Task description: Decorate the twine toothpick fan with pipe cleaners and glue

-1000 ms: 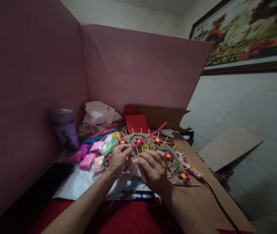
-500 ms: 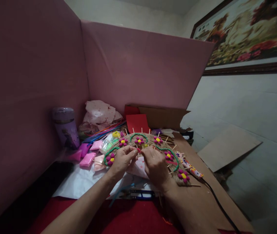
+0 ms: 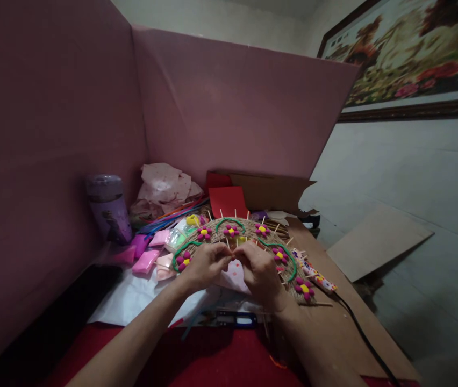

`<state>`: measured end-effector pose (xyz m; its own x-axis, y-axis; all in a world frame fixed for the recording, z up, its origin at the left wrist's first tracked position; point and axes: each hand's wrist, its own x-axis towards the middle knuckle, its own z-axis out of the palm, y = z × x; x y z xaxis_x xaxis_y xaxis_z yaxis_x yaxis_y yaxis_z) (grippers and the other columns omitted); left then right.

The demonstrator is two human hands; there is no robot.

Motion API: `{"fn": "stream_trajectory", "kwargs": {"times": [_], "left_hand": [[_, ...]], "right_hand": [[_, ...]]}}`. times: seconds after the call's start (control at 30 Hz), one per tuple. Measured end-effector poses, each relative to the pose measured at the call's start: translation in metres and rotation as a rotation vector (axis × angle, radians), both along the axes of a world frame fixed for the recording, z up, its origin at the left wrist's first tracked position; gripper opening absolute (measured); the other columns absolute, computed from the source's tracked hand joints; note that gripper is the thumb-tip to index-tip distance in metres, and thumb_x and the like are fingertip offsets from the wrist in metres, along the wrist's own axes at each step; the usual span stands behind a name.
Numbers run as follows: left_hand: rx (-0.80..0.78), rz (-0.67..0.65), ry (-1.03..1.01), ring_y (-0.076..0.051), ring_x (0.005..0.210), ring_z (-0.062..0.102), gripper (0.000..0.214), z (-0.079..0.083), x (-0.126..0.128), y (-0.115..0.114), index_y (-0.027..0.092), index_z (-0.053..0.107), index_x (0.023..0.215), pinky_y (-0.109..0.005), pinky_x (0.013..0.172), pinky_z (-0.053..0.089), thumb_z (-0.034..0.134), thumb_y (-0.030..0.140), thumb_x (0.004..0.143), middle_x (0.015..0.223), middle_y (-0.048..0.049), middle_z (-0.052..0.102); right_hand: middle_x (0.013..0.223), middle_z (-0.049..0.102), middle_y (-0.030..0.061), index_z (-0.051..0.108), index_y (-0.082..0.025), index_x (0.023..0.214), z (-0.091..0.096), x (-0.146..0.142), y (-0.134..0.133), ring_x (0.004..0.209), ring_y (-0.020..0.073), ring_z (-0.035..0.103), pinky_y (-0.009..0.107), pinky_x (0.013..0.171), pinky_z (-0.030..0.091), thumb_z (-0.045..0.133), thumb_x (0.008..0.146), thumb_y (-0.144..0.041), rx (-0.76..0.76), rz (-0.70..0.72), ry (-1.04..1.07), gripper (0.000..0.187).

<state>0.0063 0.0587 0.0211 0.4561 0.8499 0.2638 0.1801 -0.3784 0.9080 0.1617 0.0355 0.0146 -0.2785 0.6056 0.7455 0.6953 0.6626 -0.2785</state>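
Note:
My left hand (image 3: pixel 208 264) and my right hand (image 3: pixel 259 267) meet fingertip to fingertip, both closed in a pinch. Whatever they pinch is tiny and mostly hidden by the fingers. Just beyond them stands an arched woven piece of tan cord (image 3: pixel 245 221) with thin wooden sticks poking out along its rim. Purple flowers with yellow centres, such as the middle flower (image 3: pixel 231 231), sit on it, with wavy green strips (image 3: pixel 184 247) between. Pale spotted paper (image 3: pixel 235 274) lies under my hands.
Blue-handled snips (image 3: pixel 237 320) lie near the front edge. Pink clay packets (image 3: pixel 145 262), a purple tumbler (image 3: pixel 110 209) and a black phone-like slab (image 3: pixel 95 285) are at left. A flower-patterned glue gun-like tool (image 3: pixel 317 277) with a black cord rests at right. Pink panels enclose the back and left.
My fingertips have drawn together and slightly lower. The small red bit seen between them before is now largely covered. The view has tilted slightly.

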Motion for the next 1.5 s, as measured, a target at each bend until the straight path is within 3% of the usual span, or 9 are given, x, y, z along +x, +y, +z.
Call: {"fn": "stream_trajectory", "kwargs": {"times": [0.17, 0.27, 0.5, 0.7, 1.07, 1.27, 1.37, 1.5], "left_hand": [[-0.235, -0.071, -0.212, -0.004, 0.038, 0.037, 0.026, 0.006, -0.002, -0.003, 0.014, 0.055, 0.068, -0.017, 0.037, 0.026, 0.063, 0.039, 0.069, 0.051, 0.0032, 0.050], [-0.304, -0.110, -0.303, -0.002, 0.035, 0.034, 0.031, 0.008, 0.000, -0.006, 0.013, 0.053, 0.068, -0.016, 0.035, 0.023, 0.067, 0.041, 0.066, 0.049, 0.0040, 0.050], [-0.316, -0.094, -0.432, -0.001, 0.033, 0.033, 0.029, -0.001, 0.006, -0.007, 0.015, 0.049, 0.071, -0.015, 0.033, 0.021, 0.064, 0.040, 0.072, 0.052, 0.0055, 0.051], [-0.252, 0.019, -0.510, -0.002, 0.032, 0.036, 0.031, -0.007, 0.010, -0.007, 0.015, 0.048, 0.070, -0.015, 0.031, 0.025, 0.063, 0.042, 0.072, 0.052, 0.0057, 0.051], [-0.063, 0.064, -0.212, -0.005, 0.041, 0.043, 0.022, 0.000, 0.009, -0.008, 0.015, 0.053, 0.070, -0.016, 0.037, 0.032, 0.054, 0.036, 0.079, 0.057, 0.0022, 0.053], [0.097, 0.035, 0.028, -0.008, 0.049, 0.044, 0.020, 0.007, -0.001, -0.005, 0.015, 0.057, 0.064, -0.018, 0.045, 0.032, 0.055, 0.029, 0.077, 0.055, 0.0014, 0.052], [-0.022, -0.077, -0.010, -0.006, 0.044, 0.040, 0.020, 0.009, -0.008, -0.003, 0.014, 0.056, 0.063, -0.017, 0.041, 0.029, 0.058, 0.031, 0.075, 0.052, 0.0026, 0.050], [-0.307, -0.175, -0.281, -0.003, 0.034, 0.034, 0.027, 0.007, -0.006, -0.006, 0.015, 0.051, 0.070, -0.016, 0.032, 0.022, 0.062, 0.040, 0.072, 0.050, 0.0052, 0.048]], "right_hand": [[0.067, 0.058, -0.0002, 0.058, -0.018, 0.073, 0.006, -0.001, 0.000, 0.064, 0.0130, 0.053, 0.024, 0.059, 0.042, 0.051, 0.082, -0.018, -0.292, 0.131, 0.384, 0.011], [0.066, 0.058, -0.0002, 0.060, -0.018, 0.073, 0.007, -0.002, 0.000, 0.063, 0.0131, 0.054, 0.024, 0.059, 0.043, 0.053, 0.082, -0.022, -0.351, 0.167, 0.474, 0.012], [0.064, 0.056, -0.0010, 0.058, -0.018, 0.074, 0.002, -0.009, -0.005, 0.059, 0.0122, 0.051, 0.023, 0.054, 0.041, 0.056, 0.081, -0.023, -0.271, 0.075, 0.570, 0.009], [0.077, 0.059, 0.0029, 0.062, -0.019, 0.089, 0.001, -0.014, -0.011, 0.070, 0.0141, 0.055, 0.026, 0.063, 0.045, 0.051, 0.085, -0.018, -0.137, 0.162, 0.447, 0.013], [0.071, 0.058, 0.0012, 0.058, -0.019, 0.077, 0.005, -0.002, -0.003, 0.067, 0.0139, 0.055, 0.025, 0.062, 0.042, 0.048, 0.086, -0.016, -0.145, 0.068, 0.325, 0.013], [0.075, 0.057, 0.0035, 0.057, -0.018, 0.081, 0.002, 0.002, -0.002, 0.071, 0.0160, 0.054, 0.027, 0.064, 0.040, 0.043, 0.082, -0.009, -0.059, 0.107, 0.090, 0.017], [0.072, 0.058, 0.0023, 0.057, -0.018, 0.079, 0.002, 0.001, -0.002, 0.068, 0.0147, 0.054, 0.025, 0.062, 0.040, 0.045, 0.082, -0.009, -0.127, 0.117, 0.134, 0.015], [0.062, 0.053, -0.0017, 0.054, -0.018, 0.074, 0.000, -0.006, -0.005, 0.058, 0.0112, 0.051, 0.022, 0.055, 0.037, 0.046, 0.085, -0.014, -0.235, 0.114, 0.342, 0.014]]}}
